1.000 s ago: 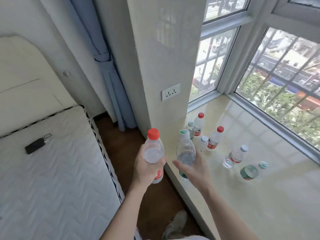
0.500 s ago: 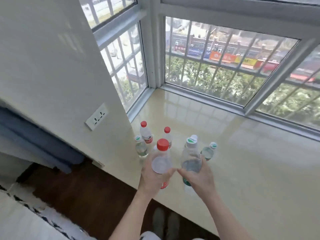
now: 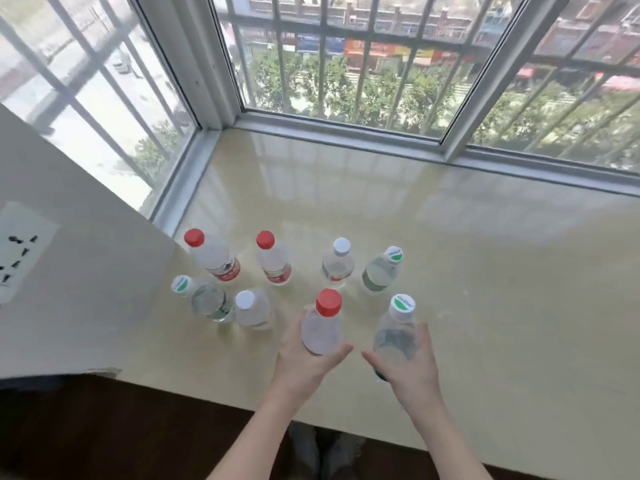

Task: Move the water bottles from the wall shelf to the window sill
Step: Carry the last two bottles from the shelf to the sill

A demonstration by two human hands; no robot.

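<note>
Surroundings, head view. A bay window with white frames (image 3: 207,81) meets at a corner post and runs along the far and left edges of the window sill (image 3: 485,271). Outside the glass is a grille of metal bars (image 3: 325,64). Beyond it are green trees (image 3: 363,91) and a row of buildings with coloured signboards (image 3: 356,48). The left pane shows a bright street (image 3: 97,109), blurred. At left, a pale wall (image 3: 69,323) bears a white socket plate (image 3: 20,251). Below the sill's near edge lie a dark wooden floor (image 3: 104,427) and a pair of grey shoes (image 3: 325,452).
</note>
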